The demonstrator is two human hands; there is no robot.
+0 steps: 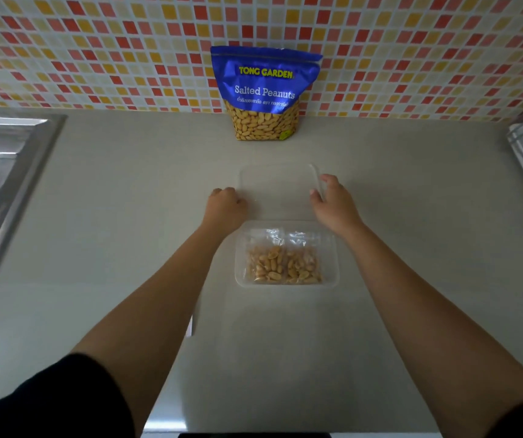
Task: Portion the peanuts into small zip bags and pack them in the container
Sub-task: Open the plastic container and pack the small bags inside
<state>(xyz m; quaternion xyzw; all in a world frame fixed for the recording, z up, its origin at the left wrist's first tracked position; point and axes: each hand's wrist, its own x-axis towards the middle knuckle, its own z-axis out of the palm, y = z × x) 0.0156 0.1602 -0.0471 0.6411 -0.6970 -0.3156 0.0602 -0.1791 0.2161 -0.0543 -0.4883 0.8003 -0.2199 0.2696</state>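
My left hand (pixel 226 206) and right hand (pixel 332 203) grip the clear lid (pixel 277 191) by its sides, just beyond the container (pixel 332 257) of bagged peanuts (pixel 282 263), on a grey counter (pixel 127 216) below mosaic tiles (pixel 95 52).

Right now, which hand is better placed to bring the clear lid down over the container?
Right hand: its fingers curl over the clear lid's far right edge. The left hand rests as a fist at the left edge. The container, holding the peanut bags, is open.
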